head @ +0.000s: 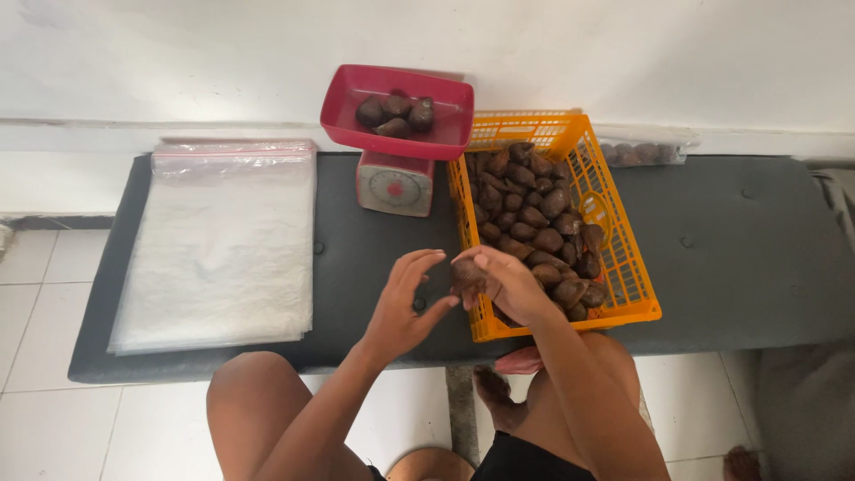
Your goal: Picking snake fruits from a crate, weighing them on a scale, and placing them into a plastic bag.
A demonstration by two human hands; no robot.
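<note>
A stack of clear plastic zip bags [218, 249] lies well to the left of the fingers. The left hand [401, 307] hovers over the dark padded bench [356, 258], fingers [419, 263] spread and curved, holding nothing, just beside the brown scaly snake fruit [465, 276]. The right hand [508, 283] clamps that fruit at the near corner of the orange plastic basket [623, 267]. A firm pinch by the blunt end would likely spare the skin. Beyond the fingers stands the red tray scale [396, 120]
</note>
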